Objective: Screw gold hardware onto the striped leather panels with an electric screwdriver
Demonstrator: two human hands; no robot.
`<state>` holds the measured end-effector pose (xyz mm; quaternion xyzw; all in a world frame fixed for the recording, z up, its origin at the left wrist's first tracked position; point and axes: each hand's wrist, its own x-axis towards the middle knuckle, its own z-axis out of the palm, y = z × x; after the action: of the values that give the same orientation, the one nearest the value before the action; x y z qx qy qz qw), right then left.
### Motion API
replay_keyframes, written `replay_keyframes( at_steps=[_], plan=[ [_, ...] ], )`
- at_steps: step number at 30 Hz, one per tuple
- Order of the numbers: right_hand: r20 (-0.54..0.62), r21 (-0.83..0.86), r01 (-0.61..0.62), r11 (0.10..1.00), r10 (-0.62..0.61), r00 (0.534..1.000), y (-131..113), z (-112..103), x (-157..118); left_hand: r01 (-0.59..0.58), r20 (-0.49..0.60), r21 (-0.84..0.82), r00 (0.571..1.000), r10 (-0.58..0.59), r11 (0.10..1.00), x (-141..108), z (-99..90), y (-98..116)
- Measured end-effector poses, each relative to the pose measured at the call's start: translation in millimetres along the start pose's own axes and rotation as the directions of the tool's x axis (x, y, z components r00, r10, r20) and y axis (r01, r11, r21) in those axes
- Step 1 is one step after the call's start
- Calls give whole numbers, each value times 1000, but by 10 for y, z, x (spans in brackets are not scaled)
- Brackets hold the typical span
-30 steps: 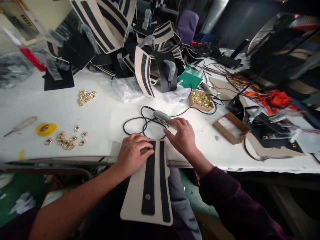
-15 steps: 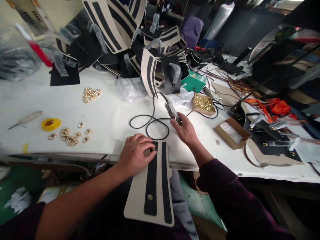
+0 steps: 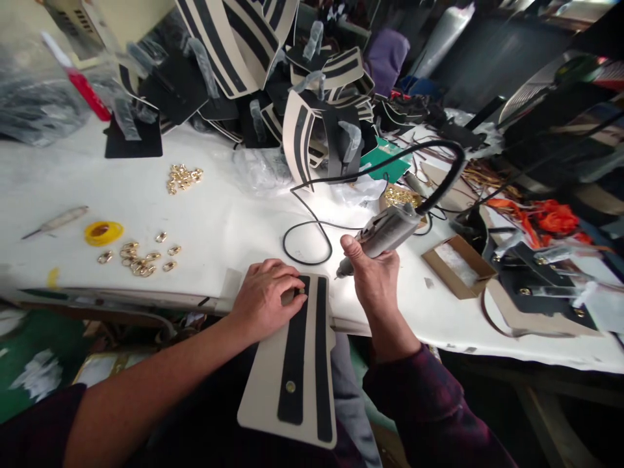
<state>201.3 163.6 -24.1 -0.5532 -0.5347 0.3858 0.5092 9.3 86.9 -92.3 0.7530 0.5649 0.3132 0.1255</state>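
My right hand (image 3: 377, 273) is closed around a grey electric screwdriver (image 3: 390, 227), its thin bit pointing down and left over the table, apart from the panel. My left hand (image 3: 268, 296) presses on the upper end of a beige panel with two black strips (image 3: 268, 406), fingers curled. A small piece near its thumb and forefinger is mostly hidden. The panel slopes from the table edge down towards my lap. A round brass-coloured fastener (image 3: 290, 387) shows low on the left strip.
Gold clasps (image 3: 141, 260) lie at left near a yellow tape roll (image 3: 104, 233) and an awl-like tool (image 3: 56, 222). Stacked striped panels (image 3: 244, 52) fill the back. The screwdriver's black cord (image 3: 307, 260) loops across the table. Small cardboard boxes (image 3: 458, 266) stand right.
My right hand has brought the screwdriver nearer and turned its bit down towards the panel, with the cord now arching up behind it. My left hand and the panel have hardly moved.
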Motion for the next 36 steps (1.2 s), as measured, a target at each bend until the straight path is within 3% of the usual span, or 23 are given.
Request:
replay_keyframes(
  at_steps=[6,11,16,20,25,36],
  plan=[
    [-79,30,90,996,-87,993,160,12,-118,-13,7,-3,1000,13,1000,-3,-15,2],
    [67,56,114,992,-118,991,272,-71,-113,-6,13,-8,1000,6,1000,-8,-14,-1],
    [9,236,147,961,-153,988,117,42,-238,1,22,-12,1000,-1,1000,-5,-4,-8],
    [80,400,145,905,-192,978,7,254,-402,19,8,-41,1000,-18,999,-10,-6,-12],
    [74,367,149,918,-189,979,117,392,-473,14,22,-67,1000,-13,998,-6,-27,-4],
    [76,331,225,916,-264,962,175,441,-452,28,62,-73,998,-23,997,1,-38,-12]
  ],
)
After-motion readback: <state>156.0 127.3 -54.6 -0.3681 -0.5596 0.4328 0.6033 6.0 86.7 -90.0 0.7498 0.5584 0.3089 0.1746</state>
